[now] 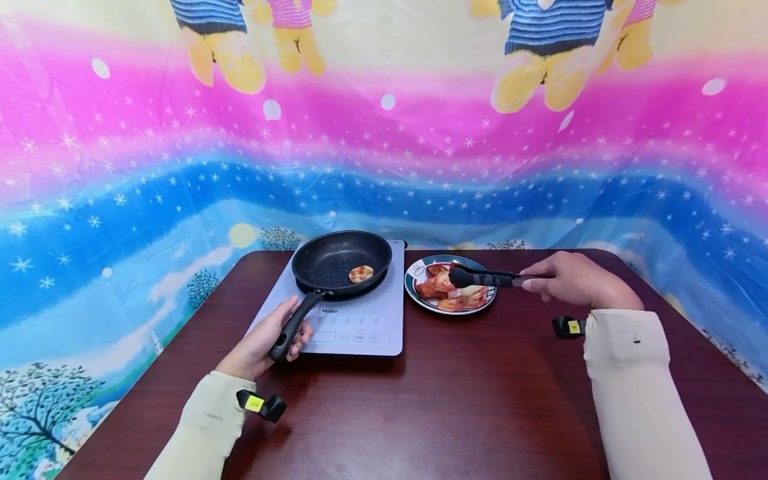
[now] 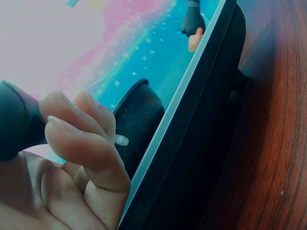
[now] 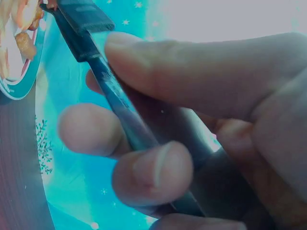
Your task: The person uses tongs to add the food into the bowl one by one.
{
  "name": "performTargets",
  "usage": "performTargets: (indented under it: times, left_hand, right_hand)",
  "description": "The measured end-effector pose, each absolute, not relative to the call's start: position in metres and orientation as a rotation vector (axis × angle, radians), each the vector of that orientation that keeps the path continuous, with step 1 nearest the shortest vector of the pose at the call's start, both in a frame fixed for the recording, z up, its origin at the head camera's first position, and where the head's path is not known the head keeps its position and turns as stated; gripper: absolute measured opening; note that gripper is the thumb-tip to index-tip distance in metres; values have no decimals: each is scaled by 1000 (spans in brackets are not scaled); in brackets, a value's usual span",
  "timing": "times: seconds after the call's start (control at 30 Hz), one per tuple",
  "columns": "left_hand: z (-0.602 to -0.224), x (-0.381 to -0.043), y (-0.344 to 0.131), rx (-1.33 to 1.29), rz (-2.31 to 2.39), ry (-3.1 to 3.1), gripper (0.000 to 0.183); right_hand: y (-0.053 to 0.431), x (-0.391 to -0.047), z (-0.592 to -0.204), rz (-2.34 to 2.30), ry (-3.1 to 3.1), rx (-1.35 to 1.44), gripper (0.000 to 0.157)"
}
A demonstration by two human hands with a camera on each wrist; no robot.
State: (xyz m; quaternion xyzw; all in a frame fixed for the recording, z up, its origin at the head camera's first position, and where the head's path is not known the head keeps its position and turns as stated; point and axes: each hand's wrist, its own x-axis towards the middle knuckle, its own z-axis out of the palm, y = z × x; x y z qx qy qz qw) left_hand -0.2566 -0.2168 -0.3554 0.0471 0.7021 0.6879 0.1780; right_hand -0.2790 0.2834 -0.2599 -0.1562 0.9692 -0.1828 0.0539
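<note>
My left hand [image 1: 261, 343] grips the black handle [image 1: 294, 327] of a dark speckled frying pan [image 1: 336, 257]. A browned round food slice [image 1: 361, 274] lies in the pan's right side. The pan rests on a white induction cooker [image 1: 360, 327]. My right hand [image 1: 570, 280] holds black-tipped tongs [image 1: 486, 277], thumb on one side of the metal arms and fingers round the other. Their tips are above the right-hand plate [image 1: 411, 290] of reddish and browned food pieces [image 1: 459, 301]. In the left wrist view, an orange-brown food piece [image 2: 194, 40] shows at the tong tips.
A dark reddish-brown table [image 1: 420, 407] carries everything. Behind and beside it hangs a colourful printed cloth [image 1: 384, 133]. The plate stands right of the cooker, a small gap between them. A black strap camera [image 1: 264, 405] sits on the left wrist, another [image 1: 567, 327] on the right.
</note>
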Motion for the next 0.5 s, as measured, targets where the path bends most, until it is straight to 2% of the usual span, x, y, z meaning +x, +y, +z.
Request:
performTargets:
  times: [0.23,0.5]
  left_hand:
    - [-355,-256,-216,164,1941,1977,57]
    - [-354,-256,-216,180,1946,1970,55]
  right_hand:
    - [276,-279,-256,-646,3004,-445,44]
    - [243,-280,-253,-708,3086,-407,49]
